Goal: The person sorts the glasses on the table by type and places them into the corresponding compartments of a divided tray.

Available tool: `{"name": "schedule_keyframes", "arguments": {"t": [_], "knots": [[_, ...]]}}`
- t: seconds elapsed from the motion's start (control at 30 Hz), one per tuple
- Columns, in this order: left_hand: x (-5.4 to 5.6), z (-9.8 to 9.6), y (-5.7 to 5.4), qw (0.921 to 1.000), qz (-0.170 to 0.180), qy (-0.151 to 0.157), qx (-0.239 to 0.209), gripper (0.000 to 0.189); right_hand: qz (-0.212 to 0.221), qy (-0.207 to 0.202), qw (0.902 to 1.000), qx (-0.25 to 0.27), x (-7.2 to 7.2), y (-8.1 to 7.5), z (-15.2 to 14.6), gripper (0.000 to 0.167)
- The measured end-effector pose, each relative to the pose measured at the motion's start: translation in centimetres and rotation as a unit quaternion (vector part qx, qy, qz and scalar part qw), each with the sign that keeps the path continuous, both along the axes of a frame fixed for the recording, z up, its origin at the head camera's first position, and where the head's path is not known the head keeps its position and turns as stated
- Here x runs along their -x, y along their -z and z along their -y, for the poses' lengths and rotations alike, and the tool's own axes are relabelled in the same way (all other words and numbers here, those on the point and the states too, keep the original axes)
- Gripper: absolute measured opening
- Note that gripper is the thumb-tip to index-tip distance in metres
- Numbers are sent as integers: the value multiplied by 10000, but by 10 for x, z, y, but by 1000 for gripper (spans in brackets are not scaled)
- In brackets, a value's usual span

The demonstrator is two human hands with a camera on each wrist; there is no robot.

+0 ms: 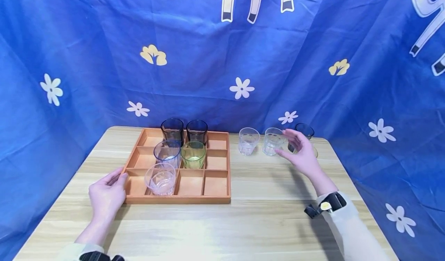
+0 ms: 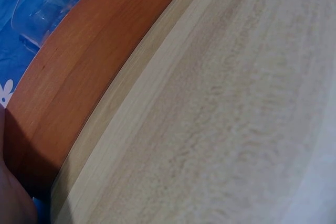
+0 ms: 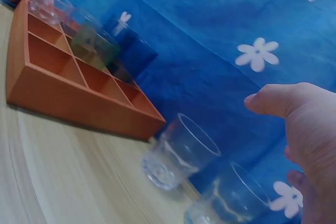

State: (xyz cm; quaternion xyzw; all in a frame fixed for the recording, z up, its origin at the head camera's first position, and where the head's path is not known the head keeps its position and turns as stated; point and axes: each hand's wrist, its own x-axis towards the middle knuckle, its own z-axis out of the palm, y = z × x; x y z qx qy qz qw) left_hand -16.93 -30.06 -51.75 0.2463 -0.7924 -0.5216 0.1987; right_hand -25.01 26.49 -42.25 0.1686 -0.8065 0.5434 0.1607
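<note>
Gripping the tray (image 1: 177,200) at its left edge, near the front corner: left hand (image 1: 107,193), fingers curled. Light hold should do; hard pressure could skew it. Right of tray: near glass (image 1: 248,142), then far glass (image 1: 272,143), a gap between. Right hand (image 1: 302,154) past these, thumb and fingers well parted, nothing held. A low, even pinch would suit, minding neighbouring rims. Left wrist view gives the tray's outer wall close up. Right wrist view shows the gap by the thumb bare; only head view catches dark glass (image 1: 304,129), farthest right of tray.
</note>
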Motion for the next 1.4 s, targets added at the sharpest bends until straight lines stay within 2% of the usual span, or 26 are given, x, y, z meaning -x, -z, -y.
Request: {"name": "schedule_keyframes", "arguments": {"t": [0.27, 0.4, 0.53, 0.63, 0.73, 0.83, 1.1, 1.3, 1.4], "knots": [[1, 0, -1, 10000, -15, 36, 30, 34, -122, 589, 9981, 99, -7, 4, -34, 65], [1, 1, -1, 10000, -19, 30, -29, 34, -14, 973, 9952, -81, -6, 9, -48, 66], [1, 0, -1, 10000, 24, 11, -51, 34, 100, 1273, 9913, -306, -15, 1, -50, 67], [1, 0, -2, 10000, 22, 5, -79, 34, 93, 1355, 9901, -345, -23, -5, -49, 66], [1, -1, -4, 9999, 6, 4, -115, 34, 120, 1434, 9890, -351, -23, -2, -54, 67], [0, -1, -4, 9999, 6, -4, -120, 34, 207, 1478, 9883, -302, -18, 6, -62, 69], [0, -2, -6, 10000, 48, -8, 26, 34, 556, 1576, 9858, -147, 5, 45, -90, 81], [0, -2, -6, 9999, -24, -25, -119, 33, 1055, 1575, 9818, 133, 8, 55, -90, 91], [0, -2, -5, 9999, -26, -30, -142, 33, 1244, 1705, 9773, 177, 8, 59, -88, 94]]}}
